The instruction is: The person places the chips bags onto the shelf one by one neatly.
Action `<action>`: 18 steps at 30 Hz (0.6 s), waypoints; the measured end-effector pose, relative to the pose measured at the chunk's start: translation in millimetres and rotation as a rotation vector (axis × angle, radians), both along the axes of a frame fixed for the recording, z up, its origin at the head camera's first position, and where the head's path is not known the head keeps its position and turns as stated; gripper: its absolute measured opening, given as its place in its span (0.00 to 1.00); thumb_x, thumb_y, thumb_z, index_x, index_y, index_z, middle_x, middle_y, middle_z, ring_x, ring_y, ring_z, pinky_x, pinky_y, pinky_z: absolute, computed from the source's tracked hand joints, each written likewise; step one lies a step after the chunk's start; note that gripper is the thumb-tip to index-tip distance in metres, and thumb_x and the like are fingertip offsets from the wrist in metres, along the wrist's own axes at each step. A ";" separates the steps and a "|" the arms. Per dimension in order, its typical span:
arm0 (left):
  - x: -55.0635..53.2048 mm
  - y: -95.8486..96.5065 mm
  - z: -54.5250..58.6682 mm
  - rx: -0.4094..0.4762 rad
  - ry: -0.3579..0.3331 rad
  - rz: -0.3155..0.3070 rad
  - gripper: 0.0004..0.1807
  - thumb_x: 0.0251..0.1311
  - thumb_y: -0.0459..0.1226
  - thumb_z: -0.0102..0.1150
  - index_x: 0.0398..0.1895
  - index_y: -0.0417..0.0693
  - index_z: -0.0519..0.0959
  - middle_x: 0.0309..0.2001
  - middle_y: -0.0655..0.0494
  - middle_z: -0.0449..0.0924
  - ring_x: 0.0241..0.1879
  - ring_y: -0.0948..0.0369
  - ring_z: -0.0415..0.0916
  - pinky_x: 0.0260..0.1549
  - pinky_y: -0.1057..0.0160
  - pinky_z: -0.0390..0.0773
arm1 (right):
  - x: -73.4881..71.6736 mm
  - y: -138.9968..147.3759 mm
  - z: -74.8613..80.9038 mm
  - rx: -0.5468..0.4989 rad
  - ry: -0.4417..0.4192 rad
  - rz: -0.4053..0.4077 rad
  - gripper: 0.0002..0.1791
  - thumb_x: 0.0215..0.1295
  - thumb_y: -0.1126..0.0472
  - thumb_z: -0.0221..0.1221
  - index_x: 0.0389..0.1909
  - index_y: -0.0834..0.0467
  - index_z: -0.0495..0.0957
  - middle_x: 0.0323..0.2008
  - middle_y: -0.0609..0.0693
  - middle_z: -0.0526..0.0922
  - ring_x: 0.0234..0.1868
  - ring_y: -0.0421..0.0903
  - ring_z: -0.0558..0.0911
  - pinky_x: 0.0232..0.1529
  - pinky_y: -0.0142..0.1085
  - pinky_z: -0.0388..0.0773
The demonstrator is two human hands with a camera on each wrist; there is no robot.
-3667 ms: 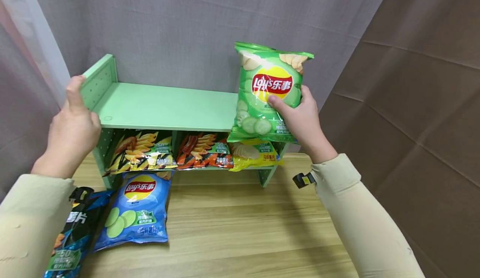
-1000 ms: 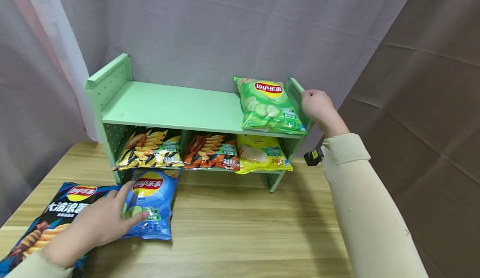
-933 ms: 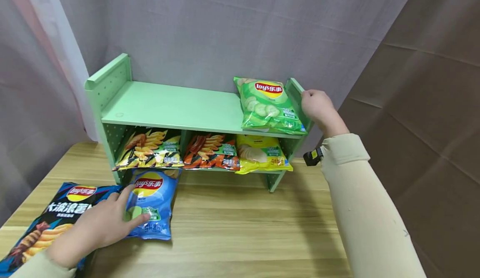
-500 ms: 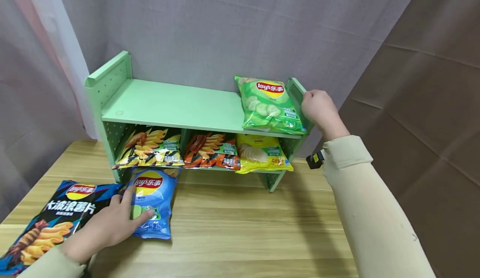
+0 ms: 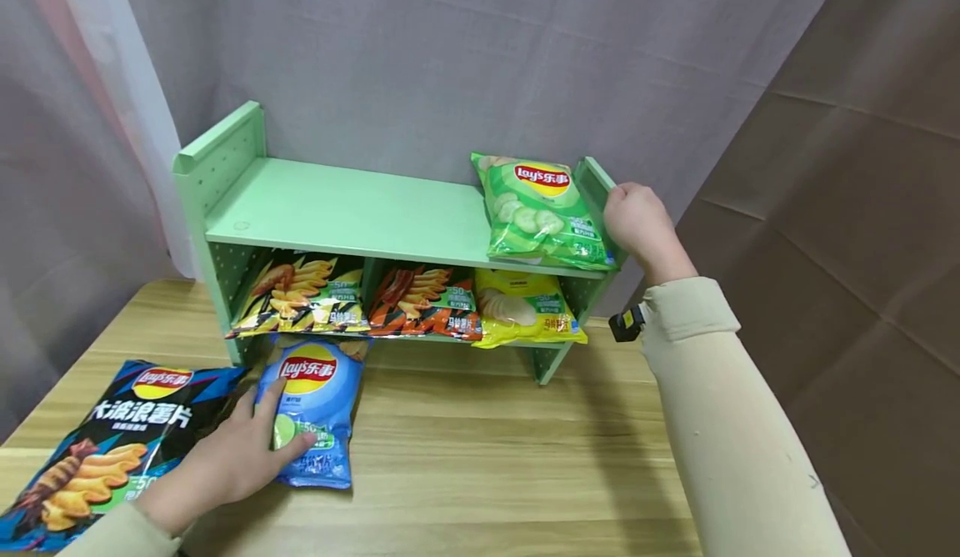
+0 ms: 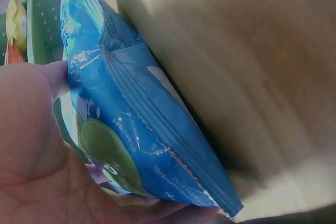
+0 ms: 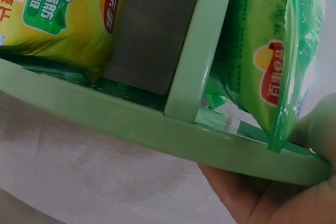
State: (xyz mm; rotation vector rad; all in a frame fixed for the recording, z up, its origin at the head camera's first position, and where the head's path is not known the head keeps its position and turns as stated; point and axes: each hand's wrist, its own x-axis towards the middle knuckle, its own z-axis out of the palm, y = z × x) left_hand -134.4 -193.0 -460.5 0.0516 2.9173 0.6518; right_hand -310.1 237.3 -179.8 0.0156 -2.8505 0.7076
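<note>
My left hand (image 5: 236,453) holds a blue Lay's chip bag (image 5: 318,403) by its sides, thumb on the right edge and fingers along the left. In the left wrist view the bag (image 6: 113,103) stands tilted on edge between thumb and fingers. My right hand (image 5: 640,219) grips the top of the right side panel of a light green shelf (image 5: 352,207). In the right wrist view its fingers wrap the panel (image 7: 173,137). A green chip bag (image 5: 536,211) leans on the upper board, right beside that panel.
Below the upper board sit a black-and-yellow chip bag (image 5: 303,294), a red one (image 5: 427,303) and a yellow one (image 5: 525,307). Left of my left hand a black-and-blue chip bag (image 5: 112,449) lies on the wooden table (image 5: 480,457). Grey curtain (image 5: 420,57) hangs behind.
The green bag went from my right hand onto the upper board, and that hand took the right panel. My left hand left the left panel, took the blue bag and shifted it slightly right.
</note>
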 end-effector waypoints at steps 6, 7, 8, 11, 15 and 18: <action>12.3 4.7 4.3 -0.008 -0.020 -0.037 0.62 0.49 0.76 0.44 0.74 0.40 0.49 0.62 0.17 0.50 0.52 0.24 0.65 0.36 0.30 0.72 | 0.6 0.3 0.1 -0.004 0.006 -0.004 0.33 0.74 0.49 0.24 0.63 0.67 0.64 0.48 0.64 0.71 0.41 0.57 0.72 0.43 0.49 0.72; 13.0 4.0 6.6 0.003 -0.038 -0.046 0.61 0.49 0.75 0.45 0.74 0.40 0.49 0.62 0.17 0.51 0.52 0.25 0.65 0.37 0.30 0.72 | 0.7 0.2 0.0 -0.005 0.006 -0.005 0.33 0.74 0.49 0.24 0.63 0.67 0.65 0.47 0.64 0.71 0.40 0.57 0.72 0.42 0.49 0.73; 13.4 3.1 8.8 0.016 -0.054 -0.055 0.61 0.49 0.75 0.46 0.74 0.40 0.50 0.62 0.17 0.53 0.52 0.25 0.66 0.38 0.30 0.71 | 0.3 0.4 -0.3 -0.004 0.008 -0.006 0.32 0.74 0.50 0.25 0.63 0.67 0.65 0.47 0.64 0.71 0.40 0.57 0.72 0.42 0.49 0.73; 11.0 -0.6 15.5 0.081 -0.105 -0.057 0.59 0.53 0.73 0.45 0.73 0.37 0.49 0.61 0.17 0.54 0.53 0.27 0.66 0.40 0.31 0.71 | -0.4 0.9 -1.0 0.000 0.012 -0.008 0.32 0.75 0.50 0.25 0.62 0.67 0.65 0.46 0.63 0.71 0.40 0.57 0.72 0.41 0.48 0.73; 2.4 -6.0 17.7 0.135 -0.123 -0.007 0.61 0.55 0.72 0.44 0.70 0.28 0.47 0.61 0.17 0.55 0.57 0.27 0.62 0.45 0.31 0.68 | -1.3 1.3 -1.7 0.005 0.019 -0.003 0.32 0.74 0.50 0.25 0.61 0.68 0.65 0.46 0.63 0.71 0.39 0.56 0.72 0.40 0.47 0.73; -3.6 -9.5 15.2 0.141 -0.142 0.020 0.66 0.51 0.73 0.48 0.67 0.21 0.46 0.60 0.16 0.54 0.59 0.27 0.58 0.48 0.31 0.66 | -0.6 2.0 -0.9 0.004 0.014 -0.004 0.32 0.74 0.50 0.25 0.63 0.68 0.64 0.46 0.63 0.71 0.39 0.56 0.72 0.38 0.47 0.73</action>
